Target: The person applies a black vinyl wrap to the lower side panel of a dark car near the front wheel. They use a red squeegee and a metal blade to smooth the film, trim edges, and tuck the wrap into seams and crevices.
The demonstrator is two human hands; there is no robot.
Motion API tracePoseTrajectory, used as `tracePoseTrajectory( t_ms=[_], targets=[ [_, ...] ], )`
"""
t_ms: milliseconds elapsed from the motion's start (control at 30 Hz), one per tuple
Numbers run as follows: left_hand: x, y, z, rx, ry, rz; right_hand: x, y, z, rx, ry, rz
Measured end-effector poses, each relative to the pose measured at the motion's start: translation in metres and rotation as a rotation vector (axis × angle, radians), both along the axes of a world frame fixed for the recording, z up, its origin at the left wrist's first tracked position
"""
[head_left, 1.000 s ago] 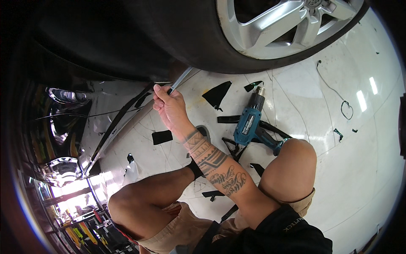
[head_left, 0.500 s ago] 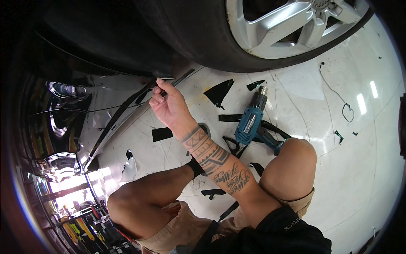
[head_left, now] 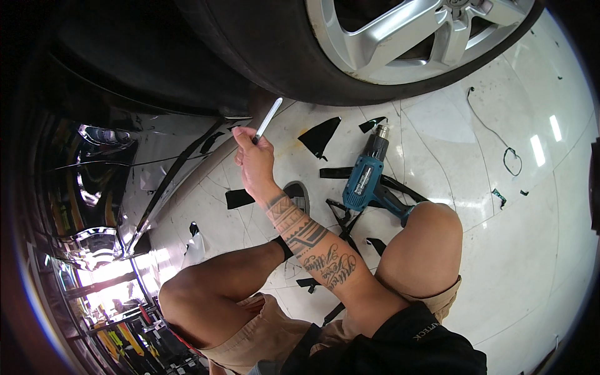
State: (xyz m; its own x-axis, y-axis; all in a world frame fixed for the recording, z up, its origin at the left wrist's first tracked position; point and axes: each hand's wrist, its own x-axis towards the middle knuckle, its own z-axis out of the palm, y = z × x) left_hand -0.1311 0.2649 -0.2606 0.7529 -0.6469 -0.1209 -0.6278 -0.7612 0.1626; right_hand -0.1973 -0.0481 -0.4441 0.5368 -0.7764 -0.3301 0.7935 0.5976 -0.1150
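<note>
My right hand (head_left: 253, 153), on a tattooed forearm rising from the lower right, is closed on a slim silver blade-like tool (head_left: 268, 117), which points up and to the right toward the tyre. My fingers are beside the lower edge of the glossy black car panel (head_left: 159, 144), below the dark wheel arch liner (head_left: 144, 62). The tyre (head_left: 262, 56) and its silver alloy rim (head_left: 400, 40) fill the top. My left hand is not seen.
A teal heat gun (head_left: 367, 181) lies on the white tiled floor (head_left: 512, 262) by my right knee (head_left: 425, 237), among several black film scraps (head_left: 319, 134). A thin looped cord (head_left: 512, 161) lies at the right. My left knee (head_left: 181, 300) is at the lower left, near the car.
My hand shifted left and up to the panel edge, then came slightly right. The tool now stands out from that edge, angled upward, where half a second ago it lay close to it.
</note>
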Motion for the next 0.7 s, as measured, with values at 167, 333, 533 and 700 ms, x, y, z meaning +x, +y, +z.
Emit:
tracePoseTrajectory(
  t_ms=[167, 333, 533, 700],
  targets=[
    [0.028, 0.081, -0.021, 0.012, 0.027, 0.139, -0.009, 0.002, 0.001, -0.469, 0.400, -0.117],
    [0.055, 0.160, -0.055, 0.003, 0.101, 0.252, -0.028, -0.029, 0.008, -0.876, 0.726, -0.472],
    [0.090, 0.202, -0.067, 0.022, 0.095, 0.218, -0.045, -0.053, 0.007, -0.995, 0.675, -0.243],
    [0.111, 0.064, 0.013, 0.346, -0.337, -0.106, -0.056, -0.073, 0.038, -0.984, 0.761, 0.006]
  ],
)
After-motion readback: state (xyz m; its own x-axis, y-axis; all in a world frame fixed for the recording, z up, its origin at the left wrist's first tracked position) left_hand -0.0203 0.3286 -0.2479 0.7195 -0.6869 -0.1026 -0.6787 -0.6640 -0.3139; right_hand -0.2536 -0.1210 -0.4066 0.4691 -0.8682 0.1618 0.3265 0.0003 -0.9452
